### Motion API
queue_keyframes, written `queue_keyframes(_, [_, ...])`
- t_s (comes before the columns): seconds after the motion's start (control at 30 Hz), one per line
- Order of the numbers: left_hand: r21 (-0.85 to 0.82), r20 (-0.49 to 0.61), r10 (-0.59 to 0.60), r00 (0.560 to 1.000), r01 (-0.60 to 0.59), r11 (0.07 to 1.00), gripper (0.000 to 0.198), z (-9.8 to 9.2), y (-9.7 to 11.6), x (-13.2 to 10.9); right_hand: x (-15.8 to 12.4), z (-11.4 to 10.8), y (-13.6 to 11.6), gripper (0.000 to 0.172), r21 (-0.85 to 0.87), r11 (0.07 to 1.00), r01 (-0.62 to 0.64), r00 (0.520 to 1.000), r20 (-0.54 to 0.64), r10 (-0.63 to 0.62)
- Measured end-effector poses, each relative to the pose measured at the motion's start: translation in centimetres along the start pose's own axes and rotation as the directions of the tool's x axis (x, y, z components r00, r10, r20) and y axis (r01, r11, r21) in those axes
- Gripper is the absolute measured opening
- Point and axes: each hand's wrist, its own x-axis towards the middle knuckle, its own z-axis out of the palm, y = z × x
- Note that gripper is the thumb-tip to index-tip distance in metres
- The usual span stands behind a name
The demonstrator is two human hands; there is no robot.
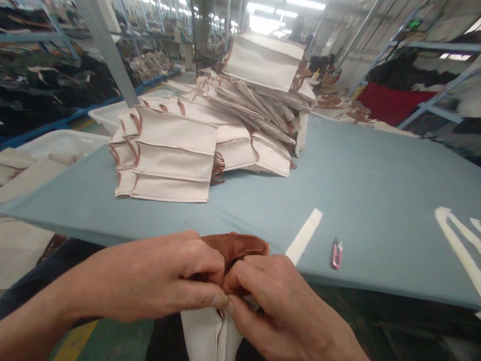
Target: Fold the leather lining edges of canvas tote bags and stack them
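My left hand [180, 276] and my right hand [270, 296] meet at the table's near edge, thumbs and fingertips pinched together on the brown-trimmed edge of a cream fabric piece, perhaps a bag [199, 333]. Its brown lining or band [235, 244] curves up behind my fingers, against the table edge. The cream part hangs down below my hands over my lap. Fingers cover the exact spot being pinched. To the right on the table lie pink thread snips [336, 254] and a white strip [305, 235].
Stacks of cream pieces with brown trim [173, 155] stand on the blue-green table [356, 190], with a taller heap [259, 95] behind. White strips [456, 235] lie far right. A plastic bin [63, 143] holds fabric at left. A grey post [108, 50] rises beyond the table.
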Motion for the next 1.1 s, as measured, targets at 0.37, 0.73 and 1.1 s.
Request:
queue_keyframes(0.37, [0.028, -0.132, 0.112, 0.985, -0.110, 0.994, 0.027, 2.9, -0.3, -0.5, -0.5, 0.3, -0.1, 0.007, 0.143, 0.978, -0.150, 0.989, 0.003, 0.151])
queue_keyframes(0.73, [-0.074, -0.213, 0.090, 0.973, -0.108, 0.991, 0.022, 4.6, -0.6, -0.7, 0.2, 0.8, 0.1, 0.038, 0.275, 0.955, -0.115, 0.993, 0.036, 0.109])
queue_keyframes(1.1, [-0.708, -0.400, 0.088, 0.912, -0.368, 0.603, 0.067, 9.2, -2.9, 1.7, -0.8, 4.0, 1.5, 0.070, 0.854, 0.457, -0.250, 0.951, 0.128, 0.281])
